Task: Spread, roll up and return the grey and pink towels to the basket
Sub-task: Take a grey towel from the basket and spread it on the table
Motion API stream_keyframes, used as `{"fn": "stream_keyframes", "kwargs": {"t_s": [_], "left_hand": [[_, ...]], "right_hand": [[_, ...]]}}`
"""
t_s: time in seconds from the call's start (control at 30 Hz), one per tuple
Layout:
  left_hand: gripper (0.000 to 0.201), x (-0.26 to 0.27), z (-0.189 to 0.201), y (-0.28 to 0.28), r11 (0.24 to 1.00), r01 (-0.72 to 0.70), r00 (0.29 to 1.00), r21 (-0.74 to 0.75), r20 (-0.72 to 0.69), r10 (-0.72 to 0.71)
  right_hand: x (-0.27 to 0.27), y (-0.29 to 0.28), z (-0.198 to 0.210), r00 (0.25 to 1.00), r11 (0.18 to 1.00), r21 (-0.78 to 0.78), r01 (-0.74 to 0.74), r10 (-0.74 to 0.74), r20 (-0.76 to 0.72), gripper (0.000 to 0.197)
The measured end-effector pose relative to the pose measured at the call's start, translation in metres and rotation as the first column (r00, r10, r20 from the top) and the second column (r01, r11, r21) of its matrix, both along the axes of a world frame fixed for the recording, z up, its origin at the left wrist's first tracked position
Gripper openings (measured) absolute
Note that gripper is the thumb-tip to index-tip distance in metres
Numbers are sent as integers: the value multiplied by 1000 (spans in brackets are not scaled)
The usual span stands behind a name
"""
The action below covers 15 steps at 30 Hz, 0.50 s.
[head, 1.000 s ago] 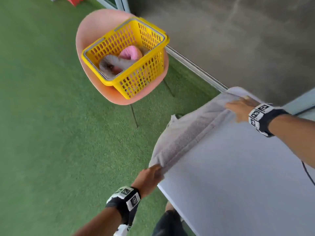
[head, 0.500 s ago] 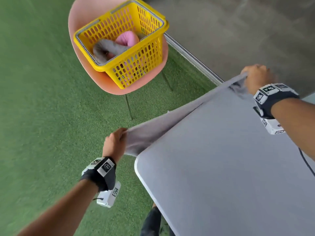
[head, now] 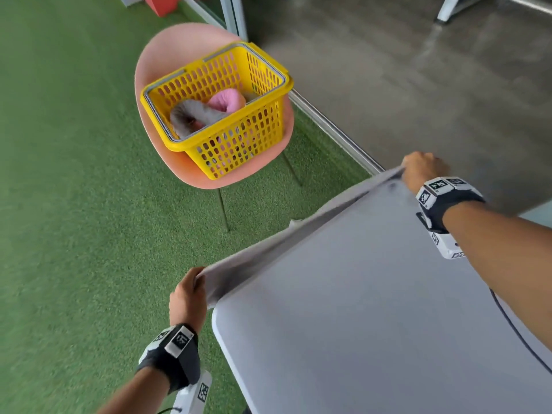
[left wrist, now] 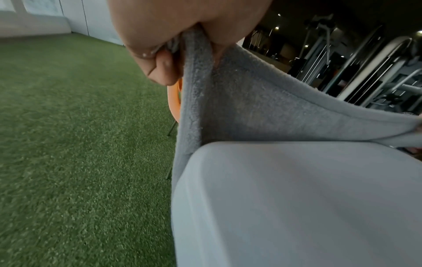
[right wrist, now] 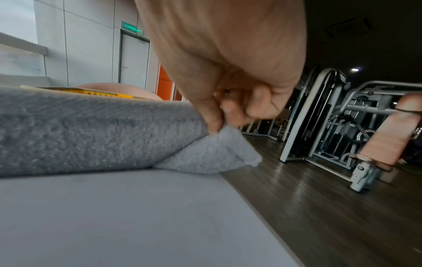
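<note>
Both hands' fingers are clamping the grey towel [head: 301, 234]: left hand [head: 188, 297] and right hand [head: 422, 171] are stretching its long axis taut between them along the counter [head: 373, 309] edge.

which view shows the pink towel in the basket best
The head view: it looks down into the yellow basket, where the pink towel lies rolled beside a grey one. The right wrist view catches only the basket's rim; the left wrist view shows neither.

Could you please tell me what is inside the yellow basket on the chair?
Inside the yellow basket lie a rolled grey towel and a pink towel beside it. Anything beneath them is covered.
</note>
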<state>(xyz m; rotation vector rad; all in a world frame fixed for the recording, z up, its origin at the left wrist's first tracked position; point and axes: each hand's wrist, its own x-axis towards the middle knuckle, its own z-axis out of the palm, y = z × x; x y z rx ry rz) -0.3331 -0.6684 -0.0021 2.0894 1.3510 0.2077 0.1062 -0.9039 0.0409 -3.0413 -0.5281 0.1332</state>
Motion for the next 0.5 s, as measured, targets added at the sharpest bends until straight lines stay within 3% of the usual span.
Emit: {"fn": "stream_keyframes", "kwargs": {"t_s": [0.1, 0.2, 0.27, 0.37, 0.43, 0.5], "left_hand": [[24, -5, 4, 2, 997, -76, 997, -4, 2, 76], [26, -4, 10, 7, 994, -107, 994, 30, 13, 107], [26, -2, 15, 11, 983, -185, 983, 7, 8, 185], [30, -6, 19, 10, 945, -318, 946, -72, -96, 311], [33, -13, 16, -10, 972, -231, 965, -42, -136, 223], [38, -32, 3, -41, 998, 48, 993, 28, -112, -44]], "right_hand": [[1, -10, -8, 996, 999, -18, 32, -33, -83, 23], [8, -4, -12, 993, 967, 242, 83, -61, -100, 30], [11, 9, -7, 993, 900, 434, 28, 26, -118, 33], [-2, 34, 2, 980, 833, 538, -129, 191, -61, 40], [-14, 34, -3, 953, 836, 494, -237, 299, -49, 43], [-28, 4, -13, 921, 899, 315, -304, 362, -145, 41]]}}
